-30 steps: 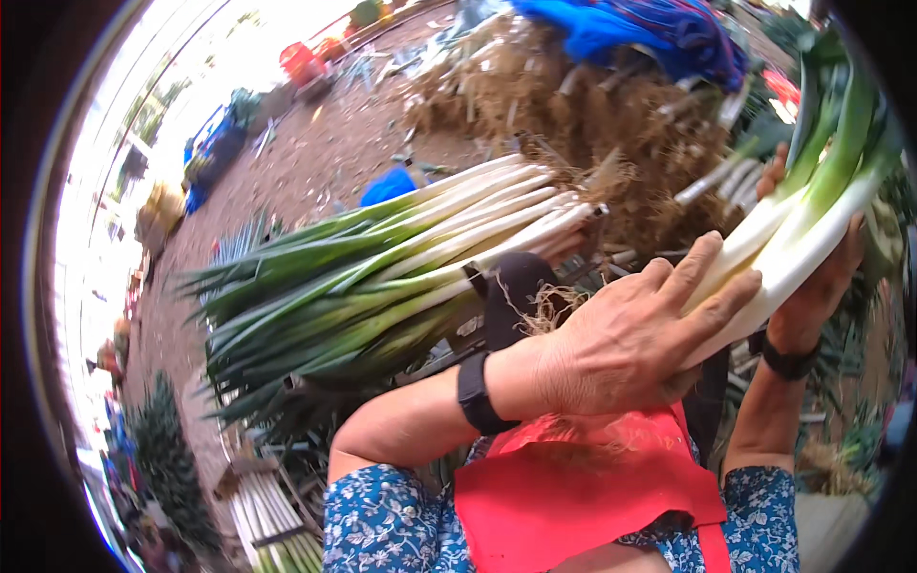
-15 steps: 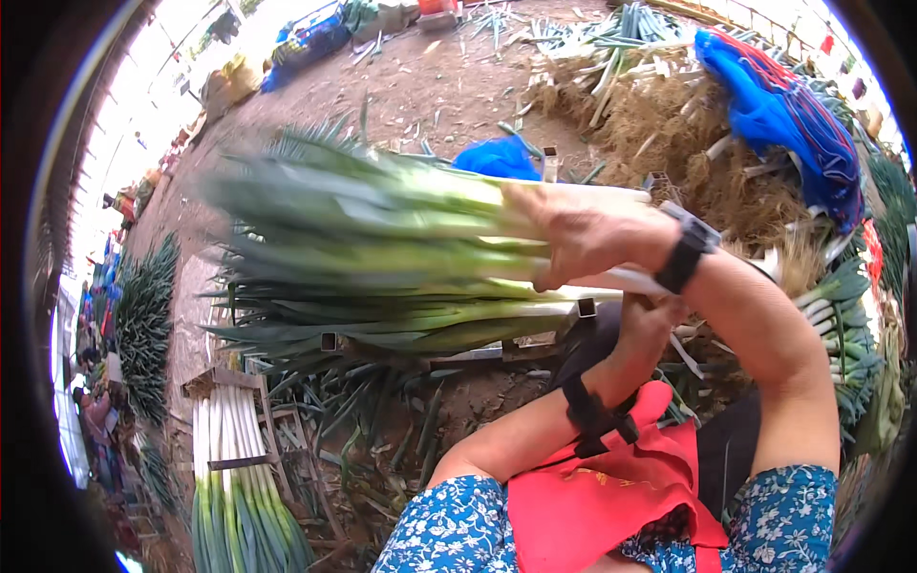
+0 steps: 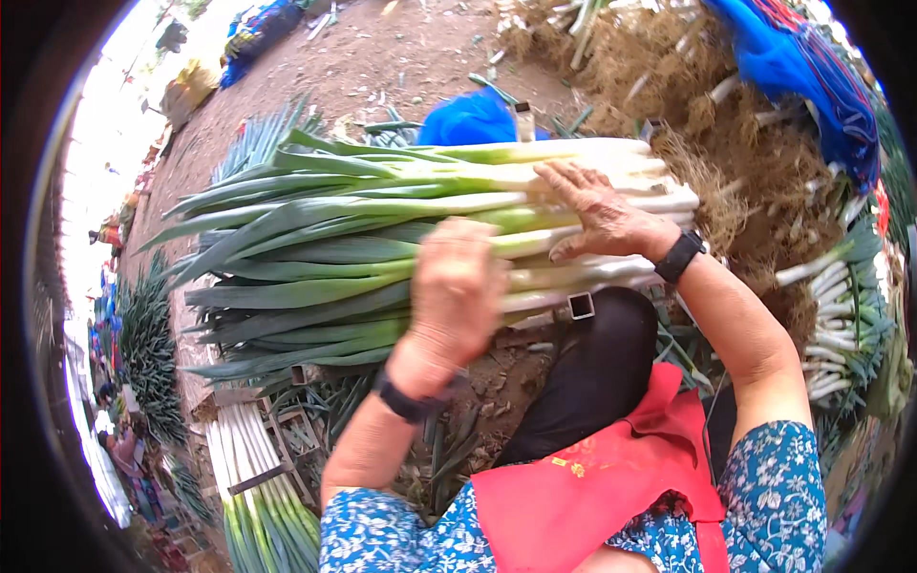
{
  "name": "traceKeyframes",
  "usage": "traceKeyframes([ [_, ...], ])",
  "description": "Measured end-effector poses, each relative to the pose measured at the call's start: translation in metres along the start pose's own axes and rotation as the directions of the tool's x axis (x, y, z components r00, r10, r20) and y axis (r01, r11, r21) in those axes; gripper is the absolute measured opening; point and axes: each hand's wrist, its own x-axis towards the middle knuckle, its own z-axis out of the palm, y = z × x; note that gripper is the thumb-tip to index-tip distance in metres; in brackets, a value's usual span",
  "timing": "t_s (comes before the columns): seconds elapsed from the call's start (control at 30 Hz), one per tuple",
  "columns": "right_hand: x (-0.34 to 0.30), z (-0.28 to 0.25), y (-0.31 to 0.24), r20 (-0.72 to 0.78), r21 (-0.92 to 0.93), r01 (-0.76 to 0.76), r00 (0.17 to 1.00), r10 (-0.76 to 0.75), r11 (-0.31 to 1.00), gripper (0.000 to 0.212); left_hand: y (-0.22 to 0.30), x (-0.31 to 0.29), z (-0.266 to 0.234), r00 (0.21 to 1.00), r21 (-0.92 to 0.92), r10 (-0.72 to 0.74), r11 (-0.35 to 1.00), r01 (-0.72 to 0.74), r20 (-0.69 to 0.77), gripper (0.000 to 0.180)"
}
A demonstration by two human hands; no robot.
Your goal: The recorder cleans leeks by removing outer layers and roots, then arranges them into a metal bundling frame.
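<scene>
A thick bundle of leeks (image 3: 382, 205) lies across a low metal frame (image 3: 581, 306), green leaves to the left and white stems to the right. My right hand (image 3: 607, 218) rests on the white stems, palm down with fingers stretched apart. Over the middle of the bundle is my left hand (image 3: 457, 282), blurred by motion. Its fingers look curled in a fist; whether they hold anything is hidden.
Beyond the bundle sits a blue bundled net (image 3: 468, 119). A heap of rooty leeks (image 3: 726, 143) lies at the far right beside blue netting (image 3: 802, 72). A bound bundle of leeks (image 3: 250, 458) stands lower left; more leeks (image 3: 836, 325) lie at right.
The leeks held up in a blur by my right hand now lie on the frame. My right hand has flattened out on the stems. My left hand has come from near my knee leftward over the bundle.
</scene>
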Motion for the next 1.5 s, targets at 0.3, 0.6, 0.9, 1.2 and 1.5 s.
traceKeyframes([
  [0.3,-0.099,0.018,0.048,-0.319,-0.202,-0.283,0.924,0.21,0.938,0.046,-0.037,0.0,0.007,0.966,0.334,0.154,0.917,-0.219,0.209,0.05],
  [0.6,-0.112,0.014,0.038,-0.524,-0.118,-0.114,0.851,0.035,0.986,0.032,-0.02,-0.014,-0.037,0.965,0.33,0.199,0.911,-0.247,0.174,0.042],
  [0.9,-0.151,0.065,0.05,-0.501,-0.22,-0.186,0.864,0.052,0.957,0.043,-0.019,-0.08,0.018,0.971,0.368,0.144,0.906,-0.207,0.191,0.061],
  [1.2,-0.155,0.101,0.054,-0.575,-0.247,-0.23,0.817,0.048,0.941,0.039,-0.032,-0.092,0.032,0.973,0.374,0.142,0.905,-0.203,0.185,0.061],
  [1.5,-0.158,0.08,0.039,-0.657,-0.063,-0.156,0.75,0.077,0.986,0.049,-0.032,-0.083,0.03,0.973,0.38,0.125,0.905,-0.193,0.195,0.061],
])
